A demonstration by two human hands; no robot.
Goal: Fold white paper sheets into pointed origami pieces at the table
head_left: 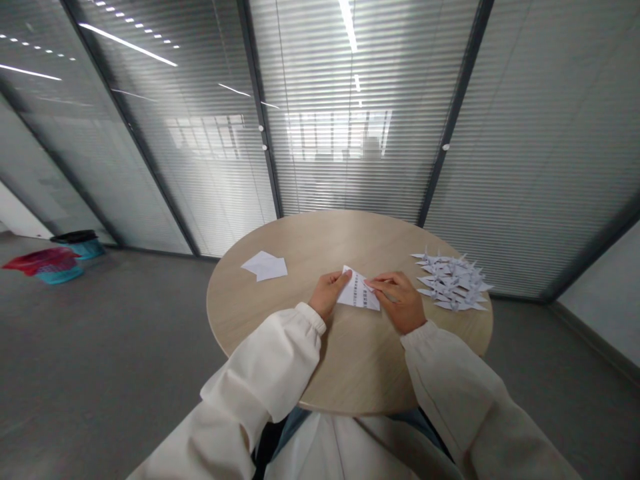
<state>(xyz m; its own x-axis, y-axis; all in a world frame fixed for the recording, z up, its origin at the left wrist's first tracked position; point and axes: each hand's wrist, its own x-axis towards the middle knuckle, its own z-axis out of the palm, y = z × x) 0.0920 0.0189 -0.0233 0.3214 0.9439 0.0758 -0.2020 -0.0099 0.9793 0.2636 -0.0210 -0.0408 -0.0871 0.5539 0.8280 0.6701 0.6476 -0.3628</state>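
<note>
Between my hands is a folded sheet of white paper with printed characters on it, roughly triangular, just over the table. My left hand pinches its left edge, thumb on top. The fingers of my right hand are closed on its upper right edge. Several folded white paper cranes lie crowded together at the table's right side, beyond my right hand. Over to the left rest some loose white paper pieces, partly overlapping.
The round wooden table stands close to a glass partition with blinds. On the grey floor at far left are two blue bins, one with a red liner and one with a black liner.
</note>
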